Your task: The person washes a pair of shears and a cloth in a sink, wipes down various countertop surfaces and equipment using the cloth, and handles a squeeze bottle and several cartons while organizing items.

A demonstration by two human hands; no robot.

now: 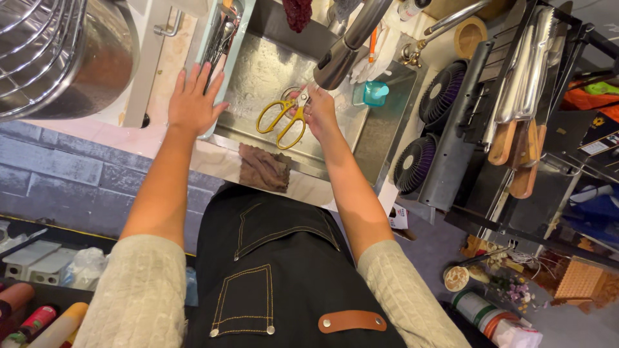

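Observation:
My right hand (319, 111) holds a pair of scissors with yellow handles (282, 119) over the steel sink (258, 77), just under the spray head of the tap (338, 61). The blades are hidden by my fingers. My left hand (193, 100) lies flat with its fingers spread on the sink's left rim, holding nothing. I wear a black apron and cream knit sleeves.
A brown cloth (264, 167) hangs over the sink's front edge. A turquoise cup (375, 93) sits at the sink's right. Two small dark fans (425, 129) and a rack of knives with wooden handles (519, 96) stand to the right. A steel bowl with a wire guard (58, 55) is at the upper left.

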